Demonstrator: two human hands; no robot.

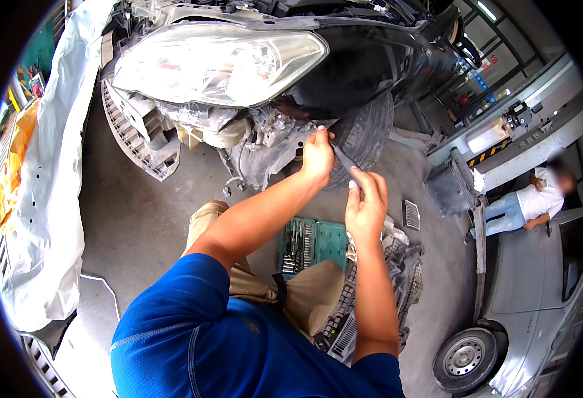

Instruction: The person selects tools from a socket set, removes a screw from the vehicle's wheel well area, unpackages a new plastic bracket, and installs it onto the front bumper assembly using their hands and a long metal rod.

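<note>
My left hand (pixel 318 152) is raised to the exposed metal (pixel 265 156) below the headlight (pixel 215 63) of a black car, its fingers closed around the upper end of a dark grey long-handled tool (pixel 345 161); what the tool's head sits on is hidden. My right hand (pixel 368 205) grips the lower part of the same handle, fingers curled over it. Just behind the tool are the front tire (pixel 369 132) and the glossy black fender (pixel 364 66).
A green socket case (pixel 331 239) and loose grille parts (pixel 404 298) lie by my legs. A plastic-covered panel (pixel 46 199) stands left, a slatted piece (pixel 139 139) under the car. To the right are a lift post (pixel 484 139), a bin (pixel 451 186), a person (pixel 530 202) and a silver car (pixel 523 285).
</note>
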